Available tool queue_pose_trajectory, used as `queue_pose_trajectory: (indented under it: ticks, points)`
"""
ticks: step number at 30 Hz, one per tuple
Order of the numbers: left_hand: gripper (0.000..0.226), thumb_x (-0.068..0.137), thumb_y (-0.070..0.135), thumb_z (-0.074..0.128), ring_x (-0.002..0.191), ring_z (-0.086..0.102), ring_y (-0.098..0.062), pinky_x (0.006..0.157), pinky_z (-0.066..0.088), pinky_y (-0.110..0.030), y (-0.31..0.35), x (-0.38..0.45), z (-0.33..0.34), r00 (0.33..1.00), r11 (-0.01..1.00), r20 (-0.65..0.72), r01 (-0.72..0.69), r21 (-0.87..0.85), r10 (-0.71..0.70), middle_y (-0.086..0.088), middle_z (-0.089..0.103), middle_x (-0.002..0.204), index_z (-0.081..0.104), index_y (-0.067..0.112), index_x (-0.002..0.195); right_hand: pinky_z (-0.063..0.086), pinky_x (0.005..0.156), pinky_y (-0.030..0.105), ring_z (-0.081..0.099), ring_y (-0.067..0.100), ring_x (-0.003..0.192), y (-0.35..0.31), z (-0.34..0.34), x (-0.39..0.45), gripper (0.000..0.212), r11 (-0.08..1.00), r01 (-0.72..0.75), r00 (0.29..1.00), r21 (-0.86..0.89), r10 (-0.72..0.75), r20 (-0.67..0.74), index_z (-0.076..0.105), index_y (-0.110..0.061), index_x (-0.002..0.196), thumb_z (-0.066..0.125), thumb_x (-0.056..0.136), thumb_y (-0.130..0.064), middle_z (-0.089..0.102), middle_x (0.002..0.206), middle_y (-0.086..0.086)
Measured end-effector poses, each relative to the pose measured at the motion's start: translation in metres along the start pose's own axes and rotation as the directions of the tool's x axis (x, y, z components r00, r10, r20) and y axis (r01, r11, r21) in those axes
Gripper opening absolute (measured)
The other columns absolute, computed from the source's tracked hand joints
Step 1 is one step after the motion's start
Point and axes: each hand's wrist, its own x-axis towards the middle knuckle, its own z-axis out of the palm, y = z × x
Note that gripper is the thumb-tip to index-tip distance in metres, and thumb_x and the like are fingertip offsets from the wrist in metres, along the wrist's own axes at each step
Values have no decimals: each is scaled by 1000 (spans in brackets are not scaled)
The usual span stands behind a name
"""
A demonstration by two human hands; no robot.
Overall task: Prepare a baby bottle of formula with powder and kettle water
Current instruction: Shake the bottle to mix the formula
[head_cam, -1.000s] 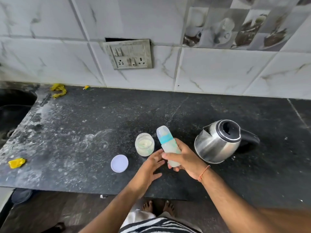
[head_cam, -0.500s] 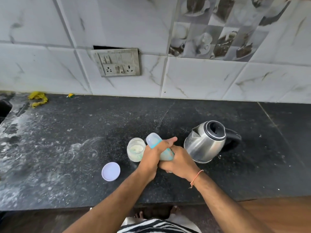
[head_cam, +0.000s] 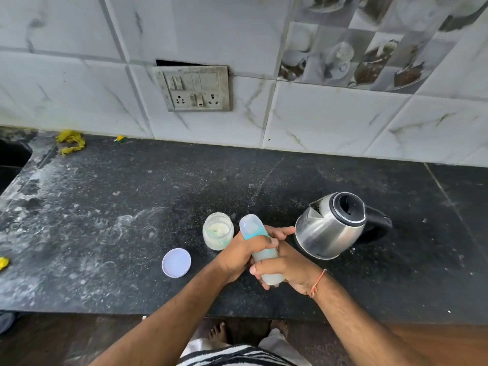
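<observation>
Nearest the body, the right hand (head_cam: 287,268) wraps the lower body of the baby bottle (head_cam: 261,249), thumb across its front and fingers behind; the bottle's base pokes out just below that grip, and whether it rests on the tabletop (head_cam: 105,260) or hangs a little above it cannot be told. Just beyond, the left hand (head_cam: 244,253) grasps the bottle higher up, fingers curled over the blue collar, so the two hands touch each other around the one thing. The bottle's long axis runs from its base near the person up and away to the left, the clear cap end leaning toward the powder jar (head_cam: 218,231); a twist of the collar or a shake would turn about that axis, and the left hand is the one nearer the cap. Cloudy pale liquid seems to fill the lower part, though the hands hide the level and the teat is not clear through the cap. The jar stands open just left of the bottle, its white lid (head_cam: 176,262) lying flat nearer left; the steel kettle (head_cam: 332,225) stands just right of the hands, its lid open, its contents not visible.
</observation>
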Motion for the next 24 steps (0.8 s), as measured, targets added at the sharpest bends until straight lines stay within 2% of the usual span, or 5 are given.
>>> queue_pose_trajectory:
  ticks: [6,11,14,18,24]
  points:
    - [79,84,62,82,115,73,-45,67,60,-39,-1,2,-4,998,986,-50,31,162,-24,-4,72,146,59,28,151,56,71,41,68,33,75,2,-9,-2,15,995,54,998,79,-51,-38,76,-18,108,75,94,-25,71,87,15]
    - [95,89,90,41,148,59,-22,127,39,-62,-21,-11,-15,984,984,-96,160,83,-152,4,63,159,39,37,167,59,103,48,73,19,120,5,-9,0,35,982,112,968,152,-73,-241,72,-27,127,73,95,-42,80,125,0]
    - [106,83,102,33,153,53,-17,130,34,-61,-41,-25,-23,980,974,-113,176,140,-161,10,57,164,35,41,169,61,107,48,75,19,118,8,-5,3,38,996,69,960,-65,-84,-266,75,-27,125,89,91,-37,81,119,-2]
    - [102,76,103,49,153,50,-6,127,39,-49,-62,-40,-28,984,971,-130,149,188,-126,22,47,169,28,55,164,63,103,50,77,27,115,5,-6,8,48,958,193,868,211,-67,-492,75,-22,119,96,78,-36,84,109,1]
    - [93,87,74,53,150,48,5,110,49,-20,-72,-51,-33,989,970,-141,67,236,-34,24,43,168,19,43,168,67,94,48,76,13,111,10,6,6,125,989,145,905,-39,-149,-398,11,-69,161,98,78,-33,73,131,0]
